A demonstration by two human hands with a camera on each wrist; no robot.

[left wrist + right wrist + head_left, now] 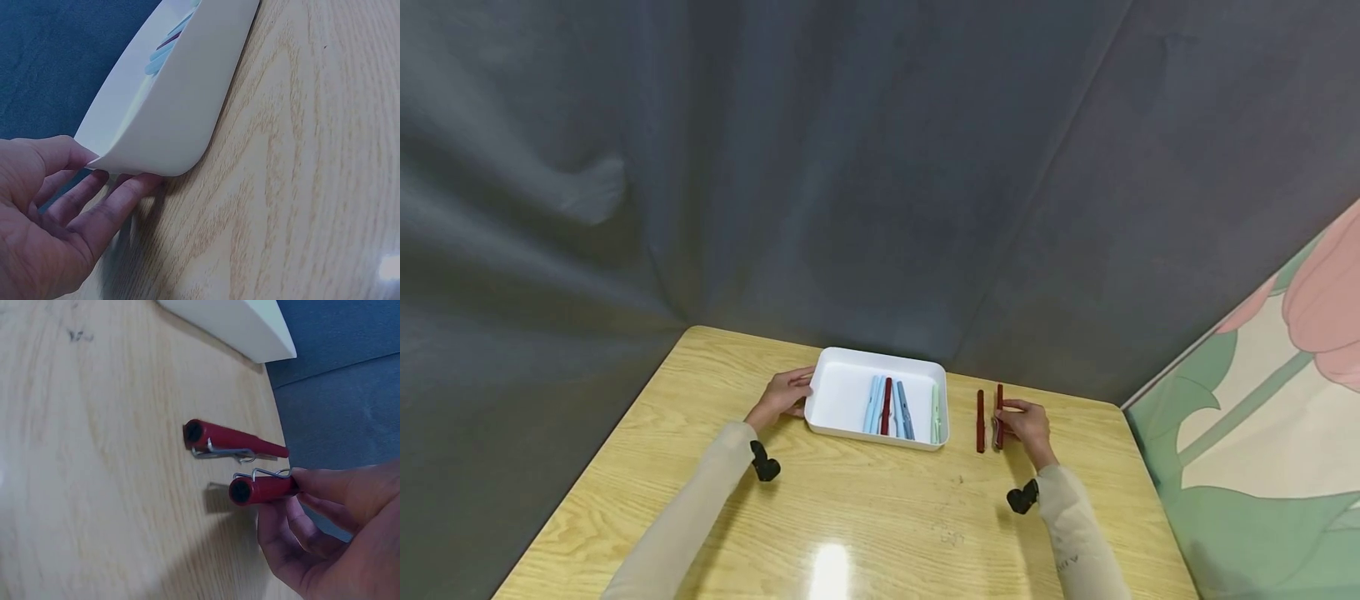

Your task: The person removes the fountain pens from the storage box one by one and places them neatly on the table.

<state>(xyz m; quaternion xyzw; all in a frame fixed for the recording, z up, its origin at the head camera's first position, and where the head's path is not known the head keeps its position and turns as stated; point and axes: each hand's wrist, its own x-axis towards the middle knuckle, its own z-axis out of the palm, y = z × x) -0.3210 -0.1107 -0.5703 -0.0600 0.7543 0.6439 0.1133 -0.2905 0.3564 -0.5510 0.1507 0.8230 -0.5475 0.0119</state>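
My right hand (1026, 427) pinches a dark red pen (265, 489) with a silver wire clip between thumb and fingers, close over the table. Just left of it, a second dark red pen (981, 422) lies on the wood, clip visible in the right wrist view. My left hand (785, 393) grips the left end of a white tray (842, 357), thumb on the rim and fingers beneath its corner. Inside the tray lie several light blue pens (872, 405), a dark red pen (886, 407), a darker blue pen (906, 411) and a pale green pen (936, 414) at the right.
The wooden table (865, 508) reaches back to a dark grey curtain (880, 183). A wall panel painted with flowers (1285, 433) borders its right side. Black wrist cameras (764, 462) are strapped over both pale sleeves.
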